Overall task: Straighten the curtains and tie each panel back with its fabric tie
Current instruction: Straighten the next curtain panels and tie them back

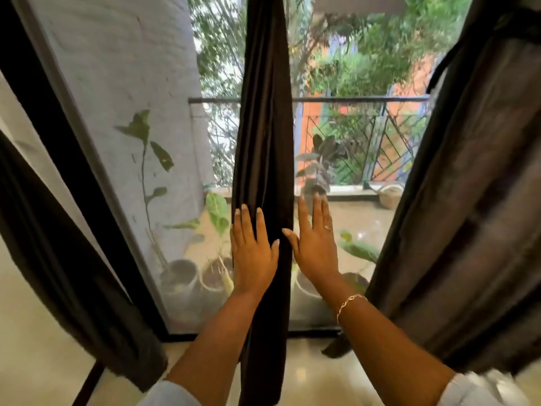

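Glass balcony door [123, 159], pale polished floor [35, 332], narrow dark brown fabric curtain panel [263, 127] hanging centre, left hand [253, 253] flat on it, fingers spread, right hand [314, 244] open beside its edge

Left hand [253, 253] flat on the middle curtain panel [263, 142], right hand [314, 244] open at its edge

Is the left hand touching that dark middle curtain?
Touching. The head view shows the left hand lying flat on the middle curtain, fingers spread over its folds.
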